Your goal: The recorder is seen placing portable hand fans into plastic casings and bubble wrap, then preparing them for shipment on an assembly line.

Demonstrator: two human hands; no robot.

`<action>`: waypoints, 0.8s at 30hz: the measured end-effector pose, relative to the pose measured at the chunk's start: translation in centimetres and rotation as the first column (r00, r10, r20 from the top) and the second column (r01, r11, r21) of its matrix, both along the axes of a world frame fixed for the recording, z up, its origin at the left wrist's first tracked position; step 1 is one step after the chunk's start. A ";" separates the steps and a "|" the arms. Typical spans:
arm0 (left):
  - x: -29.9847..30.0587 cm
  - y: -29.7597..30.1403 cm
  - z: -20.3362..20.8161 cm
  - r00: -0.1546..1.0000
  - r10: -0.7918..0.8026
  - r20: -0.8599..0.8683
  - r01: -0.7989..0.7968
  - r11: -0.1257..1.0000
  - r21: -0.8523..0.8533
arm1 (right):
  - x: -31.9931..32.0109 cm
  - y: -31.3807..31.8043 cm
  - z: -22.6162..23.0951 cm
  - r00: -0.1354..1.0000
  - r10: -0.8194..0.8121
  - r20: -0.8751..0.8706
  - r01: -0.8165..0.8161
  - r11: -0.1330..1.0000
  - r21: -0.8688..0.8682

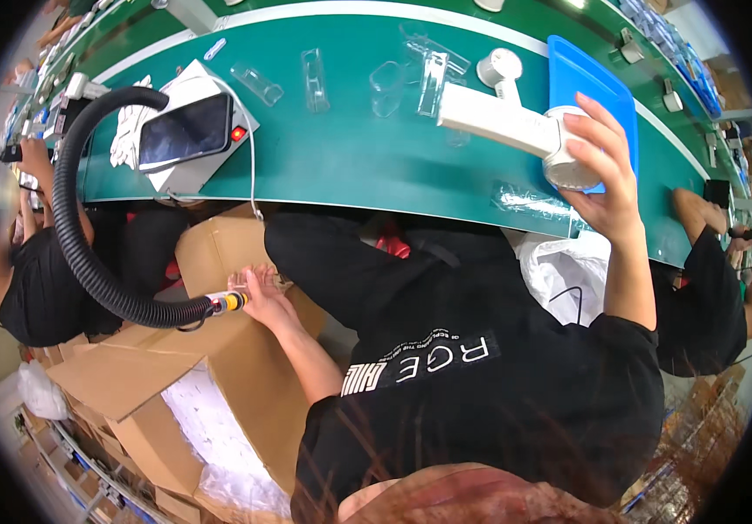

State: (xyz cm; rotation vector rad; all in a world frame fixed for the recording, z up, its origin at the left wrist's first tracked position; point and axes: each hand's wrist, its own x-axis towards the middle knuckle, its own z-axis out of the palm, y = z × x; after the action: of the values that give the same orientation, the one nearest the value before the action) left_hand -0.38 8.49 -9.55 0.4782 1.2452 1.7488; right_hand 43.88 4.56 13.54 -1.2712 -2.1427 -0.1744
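My right hand (605,166) grips a white device (496,120) by its round end. Its long, flat, box-shaped body points left over the green table. Past that body, another round white piece on a short stem (500,68) shows; I cannot tell whether the two are joined. Low on the left, my left hand (264,295) is beside an open carton, its fingers apart. The yellow-ringed tip of a black corrugated hose (226,302) comes right up to this hand; whether they touch is unclear. Clear plastic parts (315,80) lie on the table.
A phone (186,131) rests on a white box with a glowing red switch, near white gloves. A blue tray (581,74) lies behind my right hand. A clear wrapper (533,203) is at the table edge, above a white bag (568,271). Cartons (254,393) and co-workers flank me.
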 end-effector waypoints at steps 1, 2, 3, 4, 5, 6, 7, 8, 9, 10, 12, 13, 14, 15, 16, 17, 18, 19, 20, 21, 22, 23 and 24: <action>-0.1 -0.3 0.1 1.000 0.014 -0.004 -0.014 1.000 -0.009 | -0.4 0.6 -0.3 0.993 0.022 0.117 -0.037 0.992 0.123; 0.0 -0.4 0.6 0.998 -0.044 -0.045 0.045 0.999 0.024 | -0.8 0.9 -0.3 0.974 0.042 0.221 -0.082 0.981 0.174; 0.1 -0.6 0.9 0.991 -0.100 -0.088 0.105 0.993 0.052 | -1.2 1.3 -0.2 0.945 0.056 0.323 -0.133 0.967 0.219; -0.1 -0.8 0.8 0.986 -0.109 -0.123 0.116 0.992 0.050 | -1.6 1.9 -0.4 0.930 0.063 0.363 -0.171 0.946 0.275; -0.2 -1.0 0.8 0.988 -0.095 -0.123 0.102 0.994 0.046 | -2.0 2.3 -0.6 0.924 0.082 0.374 -0.204 0.932 0.301; -0.1 -1.2 0.9 0.985 -0.073 -0.154 0.084 0.994 0.065 | -2.3 2.6 -0.9 0.918 0.100 0.384 -0.236 0.915 0.326; -0.1 -1.4 0.9 0.981 -0.051 -0.185 0.068 0.994 0.083 | -2.6 2.7 -1.0 0.911 0.103 0.400 -0.251 0.907 0.338; -0.3 -1.5 0.8 0.971 -0.031 -0.237 0.055 0.994 0.096 | -2.9 2.9 -1.1 0.910 0.116 0.398 -0.261 0.906 0.334; -0.3 -1.7 0.8 0.971 -0.021 -0.239 0.044 0.995 0.091 | -3.2 3.0 -1.1 0.900 0.130 0.415 -0.280 0.904 0.324; -0.4 -1.9 0.8 0.972 -0.025 -0.235 0.051 0.993 0.109 | -3.4 3.1 -1.2 0.891 0.143 0.432 -0.297 0.902 0.314; -0.6 -2.2 0.8 0.975 -0.052 -0.216 0.077 0.991 0.106 | -3.9 3.7 -1.6 0.890 0.146 0.433 -0.310 0.889 0.336; -1.0 -2.5 0.8 0.975 -0.044 -0.219 0.068 0.993 0.100 | -4.2 3.9 -1.8 0.895 0.154 0.419 -0.313 0.887 0.341; -1.4 -2.8 1.0 0.981 -0.172 0.093 0.155 0.974 0.164 | -4.5 4.1 -2.0 0.900 0.164 0.405 -0.317 0.882 0.349; -1.9 -3.1 1.2 0.874 -0.300 0.382 0.213 0.944 0.254 | -4.9 4.5 -2.5 0.900 0.178 0.398 -0.327 0.879 0.346; -2.6 -2.9 0.5 0.680 -0.461 0.570 0.240 0.875 0.421 | -5.4 5.0 -3.1 0.928 0.205 0.312 -0.320 0.865 0.385; -2.2 -3.0 0.7 0.571 -0.454 0.684 0.173 0.881 0.441 | -6.1 5.6 -3.7 0.944 0.238 0.227 -0.316 0.851 0.419; -1.9 -3.0 0.8 0.446 -0.449 0.774 0.103 0.885 0.454 | -7.0 6.0 -4.2 0.939 0.291 0.183 -0.342 0.845 0.412; -1.9 -3.0 -0.2 0.385 -0.410 0.827 0.050 0.904 0.425 | -7.9 6.0 -4.9 0.939 0.326 0.106 -0.342 0.871 0.352; -1.7 -2.8 -0.2 0.378 -0.429 0.821 0.064 0.896 0.439 | -8.9 5.8 -5.9 0.933 0.360 0.023 -0.351 0.890 0.291; -1.4 -2.7 -0.3 0.373 -0.445 0.814 0.073 0.889 0.452 | -10.3 6.0 -7.1 0.902 0.422 -0.089 -0.388 0.884 0.261; -1.2 -2.8 -0.4 0.355 -0.452 0.818 0.089 0.888 0.451 | -11.6 5.5 -7.4 0.876 0.434 -0.211 -0.427 0.901 0.080; -1.3 -3.1 -0.9 0.330 -0.510 0.794 0.173 0.860 0.480 | -13.3 5.5 -8.5 0.837 0.430 -0.337 -0.461 0.888 -0.012; -0.9 -3.4 -1.3 0.325 -0.504 0.800 0.251 0.862 0.440 | -15.3 5.1 -10.7 0.750 0.382 -0.540 -0.502 0.860 -0.089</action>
State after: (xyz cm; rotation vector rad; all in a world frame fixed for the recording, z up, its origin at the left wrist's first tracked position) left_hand -1.24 5.05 -10.90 -0.1051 0.0765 1.3568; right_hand 28.61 9.68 2.80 -0.7564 -1.9515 0.5728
